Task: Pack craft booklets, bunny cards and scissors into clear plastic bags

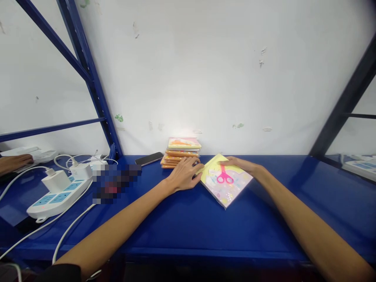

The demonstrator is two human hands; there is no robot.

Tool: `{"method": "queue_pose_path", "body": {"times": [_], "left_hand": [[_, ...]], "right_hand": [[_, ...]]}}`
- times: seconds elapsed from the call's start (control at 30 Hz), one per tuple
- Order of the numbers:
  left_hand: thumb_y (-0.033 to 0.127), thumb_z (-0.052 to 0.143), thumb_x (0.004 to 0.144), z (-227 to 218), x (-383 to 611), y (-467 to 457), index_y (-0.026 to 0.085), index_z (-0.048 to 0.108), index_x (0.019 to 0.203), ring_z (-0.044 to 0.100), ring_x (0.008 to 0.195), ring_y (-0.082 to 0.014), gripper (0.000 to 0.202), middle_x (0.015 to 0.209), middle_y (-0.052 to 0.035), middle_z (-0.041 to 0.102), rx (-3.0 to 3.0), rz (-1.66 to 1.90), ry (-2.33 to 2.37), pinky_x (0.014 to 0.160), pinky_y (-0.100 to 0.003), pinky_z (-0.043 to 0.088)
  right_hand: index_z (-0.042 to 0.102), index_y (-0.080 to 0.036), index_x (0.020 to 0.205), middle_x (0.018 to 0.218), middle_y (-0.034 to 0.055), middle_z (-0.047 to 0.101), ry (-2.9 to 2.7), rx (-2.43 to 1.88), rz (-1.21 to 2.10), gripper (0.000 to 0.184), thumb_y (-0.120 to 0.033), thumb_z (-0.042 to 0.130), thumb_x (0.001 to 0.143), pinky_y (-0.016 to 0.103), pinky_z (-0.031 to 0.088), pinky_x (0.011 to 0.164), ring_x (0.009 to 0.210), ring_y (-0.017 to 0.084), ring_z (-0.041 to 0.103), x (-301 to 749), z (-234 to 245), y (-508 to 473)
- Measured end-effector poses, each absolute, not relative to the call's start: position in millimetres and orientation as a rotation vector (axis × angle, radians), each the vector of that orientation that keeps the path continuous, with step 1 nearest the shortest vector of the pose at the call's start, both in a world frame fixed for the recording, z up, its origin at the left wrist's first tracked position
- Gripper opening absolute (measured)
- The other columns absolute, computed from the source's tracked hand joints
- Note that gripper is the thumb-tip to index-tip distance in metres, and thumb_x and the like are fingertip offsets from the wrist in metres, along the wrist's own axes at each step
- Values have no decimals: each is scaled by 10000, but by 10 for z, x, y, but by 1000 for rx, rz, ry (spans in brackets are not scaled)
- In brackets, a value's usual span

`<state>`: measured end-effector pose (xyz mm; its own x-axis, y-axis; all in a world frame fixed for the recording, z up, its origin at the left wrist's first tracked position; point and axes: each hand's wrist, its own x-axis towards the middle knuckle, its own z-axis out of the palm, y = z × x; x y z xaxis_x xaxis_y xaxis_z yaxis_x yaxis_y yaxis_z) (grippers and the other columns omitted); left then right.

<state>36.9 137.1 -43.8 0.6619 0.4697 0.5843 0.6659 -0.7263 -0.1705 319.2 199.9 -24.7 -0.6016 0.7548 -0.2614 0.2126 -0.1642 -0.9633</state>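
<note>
A square, plastic-wrapped paper booklet [213,186] with a yellow and pale patterned cover is held at an angle just over the blue table. Pink-handled scissors [225,179] show on its front, under or against the glossy wrap. My right hand [239,163] grips the booklet's upper right side, with the thumb across the front near the scissors. At the left corner, my left hand [185,173] has its fingers curled and pinches the booklet's edge. Behind the left hand stands a stack of similar thin booklets [184,143], mostly with orange edges.
A dark phone [149,158] lies left of the stack. Further left are a white power strip [60,197] with plugged-in chargers, loose white cables and a pixelated patch. Another person's hand [17,161] shows at far left. Blue rack posts [94,86] and a white wall bound the table [182,227].
</note>
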Motion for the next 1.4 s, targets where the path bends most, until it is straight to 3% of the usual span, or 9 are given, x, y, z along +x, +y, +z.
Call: {"method": "queue_pose_path", "body": {"times": [0.23, 0.4, 0.73, 0.8, 0.9, 1.0, 1.1, 1.2, 1.4], "left_hand": [[371, 521, 980, -373, 474, 1244, 175, 672, 1045, 655, 838, -250, 256, 1035, -125, 686, -2614, -524, -971, 672, -337, 463], [263, 548, 956, -360, 511, 1237, 172, 665, 922, 639, 792, -218, 153, 961, -101, 677, -2647, -457, -1054, 687, -333, 467], [313, 626, 979, -507, 499, 1336, 158, 647, 964, 621, 708, -146, 157, 833, 1, 655, -2658, -751, -1432, 698, -319, 538], [205, 613, 934, -498, 510, 1314, 187, 624, 1048, 611, 682, -143, 116, 866, 5, 668, -2712, -842, -1428, 675, -303, 513], [99, 563, 846, -491, 534, 1278, 242, 593, 1158, 620, 699, -137, 345, 1079, -21, 667, -2813, -961, -1388, 665, -294, 502], [80, 526, 826, -503, 572, 1265, 238, 674, 1037, 642, 795, -153, 302, 1269, -64, 594, -2887, -1054, -1385, 727, -319, 521], [150, 511, 886, -501, 619, 1263, 204, 741, 897, 648, 944, -206, 236, 1289, -97, 589, -2938, -1170, -1465, 825, -362, 523], [320, 514, 947, -469, 654, 1256, 182, 779, 871, 654, 936, -225, 308, 1242, -117, 627, -3041, -1275, -1587, 754, -343, 529], [448, 704, 818, -452, 662, 1288, 164, 780, 732, 634, 809, -201, 306, 1006, -75, 715, -3255, -1429, -1783, 638, -277, 450]], "right_hand": [[726, -128, 1048, 872, 99, 805, -1765, -1191, 1852, 355, -433, 769, 871, 246, 608, 591, 621, 176, 742, 3301, -194, 1999], [742, -128, 981, 858, 98, 800, -1813, -1204, 1869, 348, -450, 782, 855, 244, 615, 599, 619, 170, 740, 3381, -191, 2016], [732, -106, 1112, 1039, 136, 799, -1862, -1169, 1953, 478, -439, 846, 789, 302, 647, 755, 796, 207, 780, 3538, -215, 2080], [733, -111, 1107, 1028, 129, 802, -1859, -1167, 1948, 466, -434, 845, 790, 284, 646, 719, 776, 200, 779, 3547, -229, 2084], [731, -120, 1121, 1007, 117, 806, -1863, -1159, 1944, 471, -447, 834, 798, 271, 643, 694, 747, 189, 776, 3547, -241, 2080], [732, -118, 1105, 976, 114, 811, -1889, -1152, 1949, 480, -449, 847, 777, 279, 646, 704, 745, 197, 778, 3534, -228, 2068], [731, -112, 1092, 928, 113, 813, -1934, -1157, 1949, 488, -428, 870, 747, 287, 649, 698, 735, 210, 782, 3509, -201, 2055], [730, -109, 1108, 920, 115, 812, -1984, -1136, 1932, 490, -427, 862, 759, 283, 646, 699, 747, 214, 784, 3479, -185, 2054], [708, -130, 1206, 1025, 121, 803, -2103, -1040, 1942, 536, -417, 854, 779, 289, 639, 746, 838, 218, 784, 3443, -181, 2075]]}}
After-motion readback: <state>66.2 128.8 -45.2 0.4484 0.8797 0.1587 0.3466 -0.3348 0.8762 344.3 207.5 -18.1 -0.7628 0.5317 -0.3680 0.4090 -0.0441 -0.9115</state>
